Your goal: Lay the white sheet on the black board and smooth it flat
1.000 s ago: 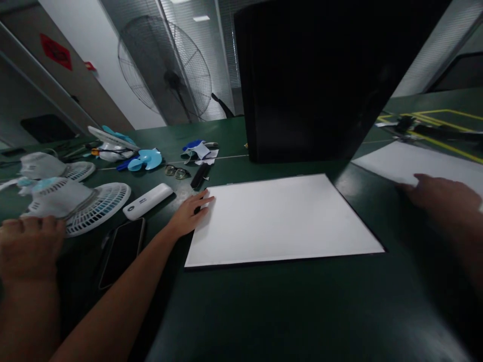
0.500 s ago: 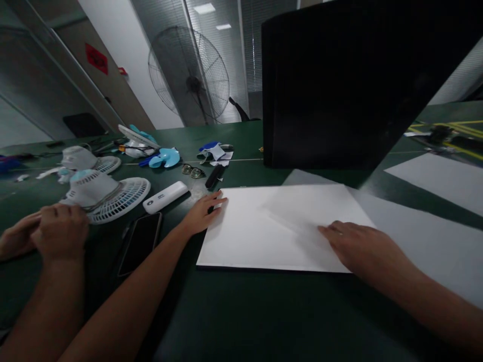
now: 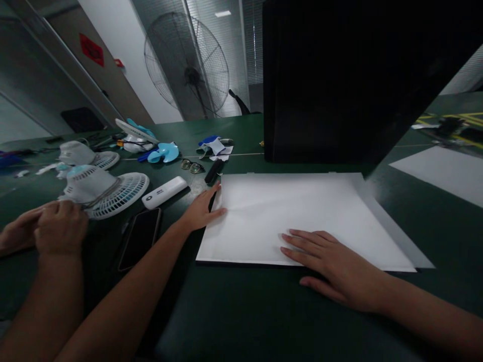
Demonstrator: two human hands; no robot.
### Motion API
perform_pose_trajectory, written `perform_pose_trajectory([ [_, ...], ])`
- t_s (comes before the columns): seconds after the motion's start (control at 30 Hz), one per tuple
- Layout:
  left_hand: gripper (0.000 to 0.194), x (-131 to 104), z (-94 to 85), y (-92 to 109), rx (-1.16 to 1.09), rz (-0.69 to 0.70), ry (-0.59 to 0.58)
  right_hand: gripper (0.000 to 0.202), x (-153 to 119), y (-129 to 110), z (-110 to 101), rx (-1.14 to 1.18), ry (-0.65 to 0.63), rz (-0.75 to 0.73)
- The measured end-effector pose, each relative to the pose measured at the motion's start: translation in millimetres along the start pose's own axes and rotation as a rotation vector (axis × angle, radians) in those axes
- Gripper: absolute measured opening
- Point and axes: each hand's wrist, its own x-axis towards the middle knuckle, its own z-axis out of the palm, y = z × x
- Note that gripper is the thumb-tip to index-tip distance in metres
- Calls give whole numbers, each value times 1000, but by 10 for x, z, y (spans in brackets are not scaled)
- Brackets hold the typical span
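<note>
A large white sheet (image 3: 302, 211) lies on the dark green table (image 3: 264, 322), over a white board whose dark edge shows along the front; the sheet overhangs a little to the right. My right hand (image 3: 332, 264) lies flat on the sheet's near edge with the fingers spread. My left hand (image 3: 202, 208) rests at the sheet's left edge, fingers apart, thumb on the paper. Neither hand grips anything.
A tall black panel (image 3: 339, 75) stands just behind the sheet. To the left lie a phone (image 3: 139, 236), a white oblong device (image 3: 164, 192), a black marker (image 3: 213, 171), glasses (image 3: 190, 166) and small white fans (image 3: 109, 193). Another person's clasped hands (image 3: 56, 226) rest far left. Another white sheet (image 3: 445, 171) lies right.
My right hand brought a white sheet in from the right and slid it over the board, then came to rest flat on its near edge. My left hand stayed at the left edge.
</note>
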Motion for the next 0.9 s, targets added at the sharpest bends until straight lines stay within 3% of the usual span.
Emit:
perform_pose_trajectory([
  [0.13, 101, -13, -7, -20, -47, 41, -4, 63, -42, 79, 8, -20, -27, 15],
  [0.27, 98, -15, -1, -78, -105, 65, 2, 78, -130, 245, 58, -150, 111, 190],
  [0.37, 95, -11, 10, -121, -121, 88, 8, 87, -180, 353, 122, -192, 120, 279],
  [0.57, 56, 14, 12, -127, -4, 114, -39, 90, -169, 346, 137, -175, 61, 224],
  [0.9, 59, 39, -3, -8, 62, 11, -3, 84, -162, 335, 47, -111, 17, 167],
])
